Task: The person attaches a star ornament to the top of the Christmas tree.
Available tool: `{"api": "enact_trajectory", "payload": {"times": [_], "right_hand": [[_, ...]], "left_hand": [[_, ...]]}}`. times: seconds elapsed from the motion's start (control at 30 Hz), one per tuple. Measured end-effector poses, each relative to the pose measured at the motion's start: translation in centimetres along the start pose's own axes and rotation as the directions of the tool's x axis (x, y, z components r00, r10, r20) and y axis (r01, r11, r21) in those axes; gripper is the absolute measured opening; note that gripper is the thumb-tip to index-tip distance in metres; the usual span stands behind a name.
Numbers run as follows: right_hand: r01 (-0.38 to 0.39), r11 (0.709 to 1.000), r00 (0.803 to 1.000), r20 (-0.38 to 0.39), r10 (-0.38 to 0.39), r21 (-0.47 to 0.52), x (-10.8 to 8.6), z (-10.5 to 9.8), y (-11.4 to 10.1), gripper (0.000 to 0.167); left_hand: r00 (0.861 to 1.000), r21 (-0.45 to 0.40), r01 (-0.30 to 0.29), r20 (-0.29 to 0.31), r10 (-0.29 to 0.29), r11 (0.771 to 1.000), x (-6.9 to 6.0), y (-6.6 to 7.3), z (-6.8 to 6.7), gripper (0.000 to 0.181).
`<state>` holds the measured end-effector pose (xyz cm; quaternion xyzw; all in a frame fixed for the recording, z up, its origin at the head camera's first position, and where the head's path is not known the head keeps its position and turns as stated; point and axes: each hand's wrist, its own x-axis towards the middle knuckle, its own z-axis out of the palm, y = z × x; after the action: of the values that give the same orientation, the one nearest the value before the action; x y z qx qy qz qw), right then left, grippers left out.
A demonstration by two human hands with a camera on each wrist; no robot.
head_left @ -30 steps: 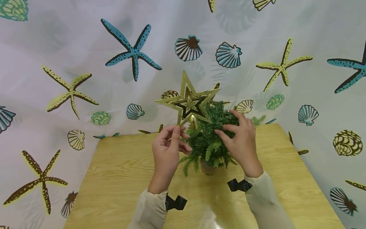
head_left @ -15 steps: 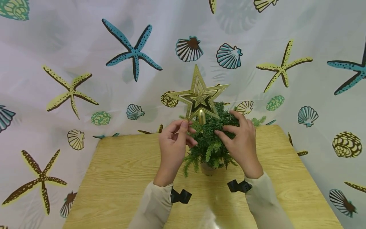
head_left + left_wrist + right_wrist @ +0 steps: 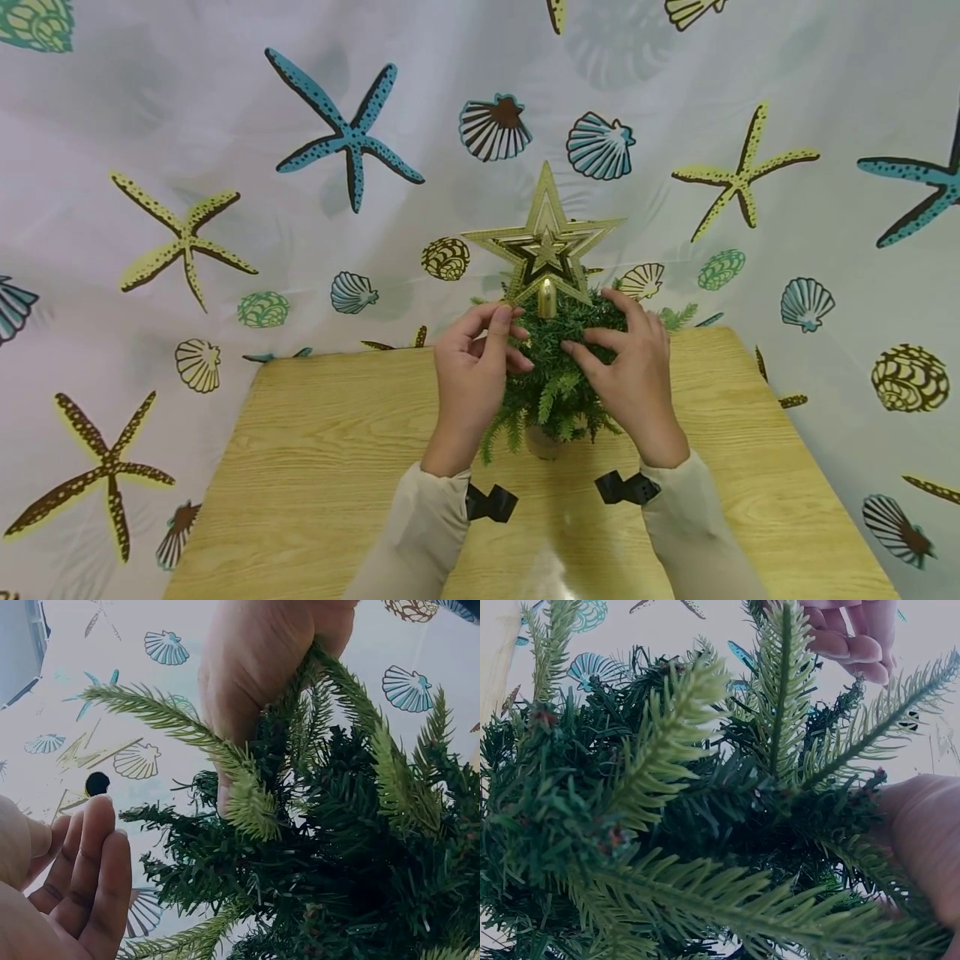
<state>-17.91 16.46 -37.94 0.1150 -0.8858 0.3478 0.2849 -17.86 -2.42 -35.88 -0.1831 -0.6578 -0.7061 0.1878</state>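
My left hand (image 3: 472, 367) pinches a gold star tree topper (image 3: 547, 250) by its lower left point, between thumb and fingertips. The star stands upright over a small artificial Christmas tree (image 3: 558, 396), its gold socket (image 3: 547, 298) in front of the upper branches. In the left wrist view the socket's dark round mouth (image 3: 97, 784) shows, apart from the twigs. My right hand (image 3: 636, 375) grips the tree's upper greenery from the right, fingertips sunk among the needles. The right wrist view shows that hand (image 3: 930, 832) partly hidden by branches.
The tree's round base (image 3: 545, 443) stands on a light wooden table (image 3: 322, 483). Behind it hangs a white curtain (image 3: 450, 50) printed with starfish and shells. Black devices are strapped at both wrists, such as the left wrist device (image 3: 491, 503).
My left hand has carried the star rightward and slightly up, over the tree's top, and the star has turned more upright. The right hand stays in place on the tree.
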Motion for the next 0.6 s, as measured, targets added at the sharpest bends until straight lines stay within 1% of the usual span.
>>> {"api": "enact_trajectory", "payload": {"times": [0.23, 0.43, 0.6], "right_hand": [[0.005, 1.000, 1.000, -0.009, -0.005, 0.001, 0.0, 0.0, 0.2, 0.024], [0.012, 1.000, 1.000, -0.014, -0.012, -0.001, 0.0, 0.0, 0.2, 0.023], [0.024, 1.000, 1.000, -0.015, -0.024, -0.004, 0.0, 0.1, 0.1, 0.023]], "left_hand": [[1.000, 0.006, -0.014, -0.015, 0.014, 1.000, 0.2, -0.3, 0.7, 0.030], [0.998, 0.058, -0.043, -0.037, 0.045, 0.997, 0.5, -0.9, 1.1, 0.030], [0.998, 0.093, -0.040, -0.036, 0.043, 0.995, 0.6, -1.4, 1.4, 0.031]]}}
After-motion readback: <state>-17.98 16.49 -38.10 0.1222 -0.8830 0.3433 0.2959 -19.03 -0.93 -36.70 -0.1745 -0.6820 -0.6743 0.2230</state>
